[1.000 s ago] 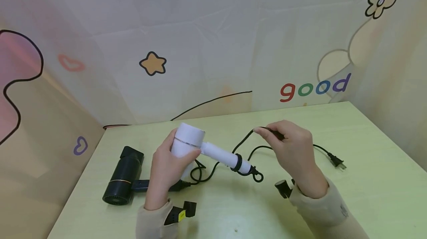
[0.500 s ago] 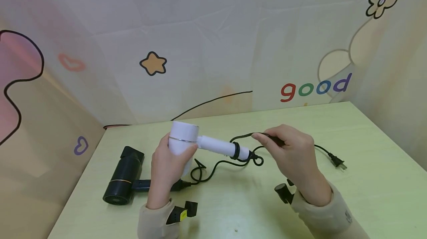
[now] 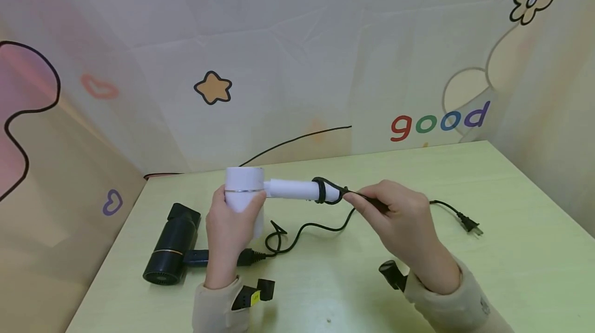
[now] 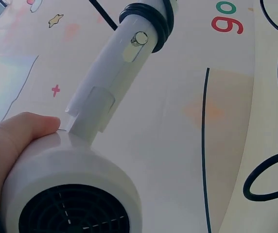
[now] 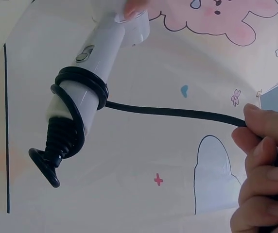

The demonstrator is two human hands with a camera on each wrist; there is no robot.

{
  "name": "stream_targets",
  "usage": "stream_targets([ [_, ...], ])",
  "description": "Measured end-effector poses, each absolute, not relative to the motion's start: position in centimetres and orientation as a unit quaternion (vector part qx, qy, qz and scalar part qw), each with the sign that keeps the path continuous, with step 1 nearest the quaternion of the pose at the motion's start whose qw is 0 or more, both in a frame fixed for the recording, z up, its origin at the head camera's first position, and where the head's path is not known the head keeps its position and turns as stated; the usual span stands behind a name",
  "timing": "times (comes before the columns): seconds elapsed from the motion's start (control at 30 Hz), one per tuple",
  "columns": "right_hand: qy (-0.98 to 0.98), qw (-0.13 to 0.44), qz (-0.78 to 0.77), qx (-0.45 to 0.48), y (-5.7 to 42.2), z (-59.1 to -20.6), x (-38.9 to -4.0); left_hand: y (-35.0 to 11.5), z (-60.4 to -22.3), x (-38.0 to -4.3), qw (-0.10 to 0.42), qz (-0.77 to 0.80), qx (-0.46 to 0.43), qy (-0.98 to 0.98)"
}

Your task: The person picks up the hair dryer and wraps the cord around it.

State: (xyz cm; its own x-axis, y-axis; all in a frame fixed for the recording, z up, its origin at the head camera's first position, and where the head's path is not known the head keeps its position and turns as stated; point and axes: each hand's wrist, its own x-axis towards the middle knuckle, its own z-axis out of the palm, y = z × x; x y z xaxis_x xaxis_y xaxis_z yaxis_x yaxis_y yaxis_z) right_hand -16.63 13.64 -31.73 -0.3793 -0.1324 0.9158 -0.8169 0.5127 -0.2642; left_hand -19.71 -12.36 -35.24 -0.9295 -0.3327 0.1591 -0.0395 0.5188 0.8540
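A white hair dryer [image 3: 244, 196] is held above the table by its body in my left hand [image 3: 229, 227], the thumb lying near the handle joint. Its handle [image 3: 293, 189] points right, and black cord [image 5: 83, 80] is wound round the handle's end. My right hand [image 3: 402, 214] pinches a taut stretch of that cord [image 5: 173, 111] with thumb and forefinger, to the right of the handle. In the left wrist view the dryer's dark round grille [image 4: 76, 213] and a handle switch [image 4: 140, 38] show.
A black hair dryer [image 3: 169, 248] lies on the table at left, its handle partly behind my left forearm. A loose black cord [image 3: 321, 225] runs from it to the right. A two-pin plug [image 3: 469, 224] lies at right. A printed cloth [image 3: 297, 64] hangs behind the table.
The white dryer has turned until its handle lies nearly level, and it has shifted slightly left. My right hand has moved lower, bringing the pinched cord down beside the handle's end.
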Motion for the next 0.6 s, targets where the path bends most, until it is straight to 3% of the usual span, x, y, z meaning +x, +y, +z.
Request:
stream_targets([
  [0.6, -0.765, 0.403, 0.339, 0.372, 12.6, -31.9, -15.6, -12.7, -35.1, -19.8, 0.170, -0.512, 0.145, -0.830],
])
